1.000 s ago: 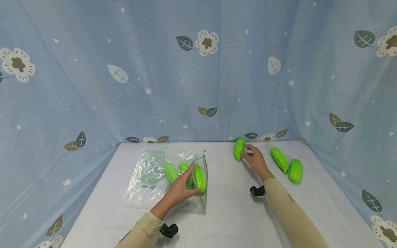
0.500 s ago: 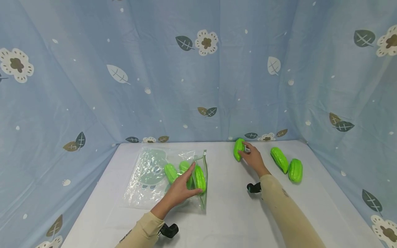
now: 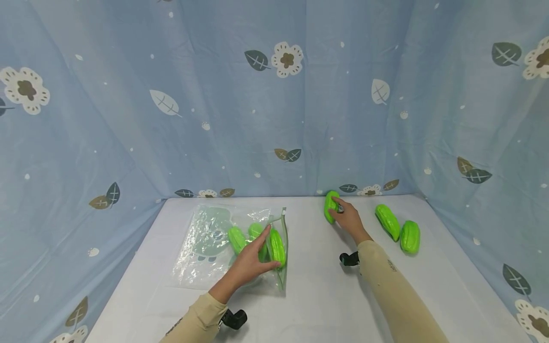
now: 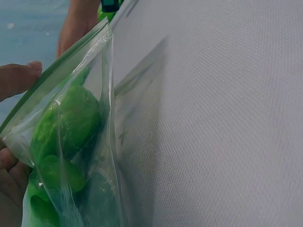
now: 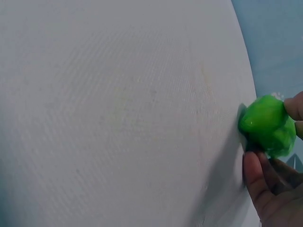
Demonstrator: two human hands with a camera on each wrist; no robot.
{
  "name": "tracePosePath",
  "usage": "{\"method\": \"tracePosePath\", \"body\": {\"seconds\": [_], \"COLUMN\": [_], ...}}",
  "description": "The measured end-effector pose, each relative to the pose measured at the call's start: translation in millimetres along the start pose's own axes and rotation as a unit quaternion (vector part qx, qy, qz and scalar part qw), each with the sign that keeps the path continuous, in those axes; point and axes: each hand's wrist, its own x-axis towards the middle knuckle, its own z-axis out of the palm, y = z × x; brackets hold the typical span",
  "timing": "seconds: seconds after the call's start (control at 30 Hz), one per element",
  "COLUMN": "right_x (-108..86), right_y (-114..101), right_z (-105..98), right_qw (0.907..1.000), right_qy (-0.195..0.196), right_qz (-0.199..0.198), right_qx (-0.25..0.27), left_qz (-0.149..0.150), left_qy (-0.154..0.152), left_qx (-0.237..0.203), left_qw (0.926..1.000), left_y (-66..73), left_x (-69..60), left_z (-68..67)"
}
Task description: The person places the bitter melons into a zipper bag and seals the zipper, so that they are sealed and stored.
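A clear zip bag with a green cartoon print lies on the left of the table, its mouth facing right. Three ribbed green bitter melons, toy-like, show in it, one of them right at the mouth. My left hand holds the bag's upper edge, thumb and forefinger spread along the mouth; in the left wrist view part of that hand is hidden behind the film. At the back of the table, my right hand grips another bitter melon between thumb and fingers.
Two more bitter melons, one slanted and one nearer, lie to the right of my right forearm. A blue patterned curtain hangs along the back and sides of the white table. A black camera sits at my left wrist.
The right hand has shifted slightly left, its fingers moving from the melon's side to over and around it. The left hand and the bag stay as they were.
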Motion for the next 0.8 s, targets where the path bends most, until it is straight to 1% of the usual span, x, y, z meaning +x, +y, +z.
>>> {"method": "tracePosePath", "body": {"seconds": [0.3, 0.57, 0.8], "right_x": [-0.5, -3.7, -6.0], "right_y": [-3.0, -5.3, -5.6], "right_z": [1.1, -1.6, -1.9], "right_qw": [0.9998, 0.9990, 0.9994], "right_qy": [-0.001, -0.012, -0.016], "right_qz": [0.011, 0.022, 0.027], "right_qx": [0.014, 0.037, 0.013], "left_qz": [-0.002, -0.004, -0.005], "left_qy": [-0.001, -0.003, -0.003], "left_qx": [-0.003, -0.003, -0.001], "left_qw": [1.0000, 1.0000, 1.0000], "left_y": [0.7, 1.4, 0.6], "left_x": [-0.6, -0.9, -0.9], "left_z": [-1.0, -1.7, -1.6]}}
